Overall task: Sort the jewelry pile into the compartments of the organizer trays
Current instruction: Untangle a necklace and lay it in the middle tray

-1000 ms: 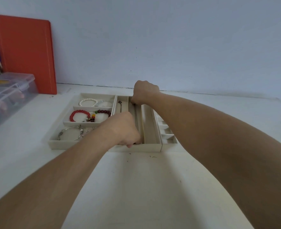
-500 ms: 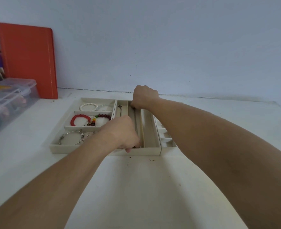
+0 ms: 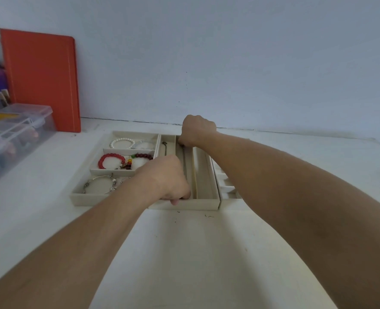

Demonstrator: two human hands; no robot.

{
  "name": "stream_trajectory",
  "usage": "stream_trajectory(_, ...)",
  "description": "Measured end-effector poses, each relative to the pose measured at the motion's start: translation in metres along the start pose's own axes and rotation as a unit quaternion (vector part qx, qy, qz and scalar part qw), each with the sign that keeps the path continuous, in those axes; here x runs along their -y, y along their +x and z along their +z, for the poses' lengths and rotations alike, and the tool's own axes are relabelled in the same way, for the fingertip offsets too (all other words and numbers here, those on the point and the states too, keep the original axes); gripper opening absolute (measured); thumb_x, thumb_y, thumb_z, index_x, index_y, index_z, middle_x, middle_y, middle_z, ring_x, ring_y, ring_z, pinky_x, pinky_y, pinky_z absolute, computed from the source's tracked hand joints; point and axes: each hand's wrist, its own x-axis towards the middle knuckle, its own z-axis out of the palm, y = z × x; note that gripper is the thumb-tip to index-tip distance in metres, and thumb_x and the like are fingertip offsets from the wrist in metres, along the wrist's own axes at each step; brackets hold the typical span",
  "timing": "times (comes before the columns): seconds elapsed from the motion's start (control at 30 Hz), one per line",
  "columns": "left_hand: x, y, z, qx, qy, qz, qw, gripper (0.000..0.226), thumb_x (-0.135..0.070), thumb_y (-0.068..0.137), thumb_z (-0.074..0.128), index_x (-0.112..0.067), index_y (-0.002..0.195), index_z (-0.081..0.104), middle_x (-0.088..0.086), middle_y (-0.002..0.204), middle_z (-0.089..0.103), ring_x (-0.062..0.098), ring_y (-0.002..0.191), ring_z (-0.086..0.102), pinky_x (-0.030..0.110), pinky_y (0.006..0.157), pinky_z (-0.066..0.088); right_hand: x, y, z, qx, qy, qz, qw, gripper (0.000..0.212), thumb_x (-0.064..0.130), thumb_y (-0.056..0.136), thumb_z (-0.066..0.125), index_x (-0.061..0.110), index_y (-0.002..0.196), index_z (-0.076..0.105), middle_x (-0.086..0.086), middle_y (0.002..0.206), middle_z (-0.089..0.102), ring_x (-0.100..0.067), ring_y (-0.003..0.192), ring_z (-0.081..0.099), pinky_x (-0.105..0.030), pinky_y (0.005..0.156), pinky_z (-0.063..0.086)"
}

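- Table (image 3: 184, 253), white and wide, holds everything; the trays sit at 12 o'clock from the person.
- Orange book (image 3: 40, 79) leans on the wall at 10 o'clock, with a clear plastic box (image 3: 15, 134) below it.
- Bracelet tray (image 3: 90, 170) is at 11 o'clock. It has a pearl bracelet (image 3: 122, 142), a red bracelet (image 3: 111, 161) and a silver bangle (image 3: 99, 185) in their own boxes.
- Long tray (image 3: 203, 175) has thin slots. A thin chain (image 3: 183, 161) lies stretched in the middle slot.
- Right hand (image 3: 196, 130) is curled, pinching the chain's far end at 12 o'clock.
- Left hand (image 3: 166, 179) is curled at the near end; I think it pinches the chain too, but the fingertips are hidden.
- To do this well, I think both hands should pull gently, lay the chain flat and straight, then let go slowly.
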Motion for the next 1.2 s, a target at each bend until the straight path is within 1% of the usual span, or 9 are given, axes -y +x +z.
stream_trajectory(0.43,0.000,0.001,0.001,0.008,0.014,0.010,1.000,0.019,-0.012,0.075,0.072,-0.013,0.057,0.067,0.004,0.067,0.069,0.021,0.069,0.064,0.035,0.076,0.058,0.003,-0.004,-0.001,0.001,-0.002,0.009,1.000,0.020,0.011,0.081,0.059,0.017,0.071,0.042,0.002,0.072,0.050,-0.015,0.059,0.046,-0.024,0.052,0.029)
stream_trajectory(0.5,0.001,0.000,-0.002,0.013,0.009,0.015,1.000,0.024,-0.013,0.077,0.072,-0.014,0.054,0.065,0.000,0.059,0.067,0.018,0.062,0.061,0.031,0.069,0.056,0.003,-0.005,-0.003,-0.001,0.002,0.006,1.000,0.020,0.010,0.080,0.058,0.017,0.071,0.042,0.002,0.072,0.049,-0.017,0.061,0.048,-0.024,0.052,0.029)
stream_trajectory(0.6,0.001,-0.004,-0.011,0.012,-0.016,0.022,1.000,0.036,-0.019,0.080,0.073,-0.015,0.046,0.063,-0.009,0.036,0.054,0.011,0.047,0.049,0.024,0.052,0.042,0.000,-0.004,-0.016,-0.006,0.015,0.013,1.000,0.022,0.011,0.079,0.062,0.017,0.070,0.042,0.003,0.070,0.049,-0.019,0.061,0.050,-0.023,0.053,0.031)
stream_trajectory(0.67,0.005,-0.003,-0.018,-0.009,-0.040,0.034,0.999,0.029,-0.022,0.078,0.075,-0.013,0.051,0.069,-0.009,0.036,0.055,0.014,0.048,0.051,0.025,0.053,0.046,-0.006,-0.004,-0.028,-0.011,0.020,0.029,0.999,0.025,0.015,0.080,0.067,0.018,0.071,0.044,0.004,0.069,0.050,-0.016,0.058,0.048,-0.023,0.052,0.031)
stream_trajectory(0.77,0.016,0.001,-0.028,-0.071,-0.078,0.039,0.994,0.018,-0.034,0.077,0.078,-0.015,0.076,0.077,-0.006,0.052,0.067,0.022,0.062,0.065,0.035,0.070,0.057,-0.022,-0.009,-0.042,-0.018,0.007,0.050,0.999,0.024,0.020,0.083,0.069,0.018,0.074,0.047,0.005,0.072,0.053,-0.013,0.058,0.048,-0.023,0.051,0.029)
stream_trajectory(0.87,0.034,0.012,-0.036,-0.203,-0.089,0.011,0.975,0.010,-0.036,0.081,0.073,-0.026,0.084,0.076,-0.006,0.082,0.072,0.020,0.082,0.066,0.029,0.070,0.047,-0.039,-0.019,-0.046,0.000,-0.007,0.066,0.998,0.017,0.022,0.081,0.069,0.017,0.076,0.053,0.003,0.075,0.063,-0.015,0.058,0.055,-0.023,0.052,0.033)
stream_trajectory(0.93,0.046,0.022,-0.037,-0.245,-0.079,-0.017,0.966,0.012,-0.038,0.081,0.071,-0.028,0.088,0.074,-0.005,0.090,0.070,0.022,0.088,0.064,0.029,0.070,0.041,-0.050,-0.026,-0.045,0.008,-0.004,0.079,0.997,0.016,0.025,0.078,0.070,0.017,0.075,0.056,0.001,0.075,0.069,-0.017,0.058,0.059,-0.022,0.053,0.036)
stream_trajectory(1.07,0.058,0.032,-0.025,-0.238,-0.037,-0.052,0.969,0.019,-0.035,0.079,0.070,-0.020,0.091,0.070,-0.001,0.081,0.066,0.019,0.071,0.060,0.026,0.058,0.037,-0.063,-0.044,-0.046,0.055,0.017,0.094,0.994,0.030,0.041,0.083,0.073,0.016,0.076,0.057,0.005,0.066,0.063,-0.016,0.060,0.059,-0.025,0.056,0.039)
stream_trajectory(1.2,0.056,0.034,-0.017,-0.220,-0.002,-0.056,0.974,0.012,-0.028,0.079,0.069,-0.016,0.078,0.070,0.001,0.073,0.066,0.020,0.066,0.061,0.023,0.054,0.038,-0.062,-0.050,-0.039,0.064,0.025,0.103,0.992,0.018,0.028,0.076,0.070,0.018,0.073,0.055,0.004,0.064,0.056,-0.018,0.057,0.054,-0.022,0.057,0.040)
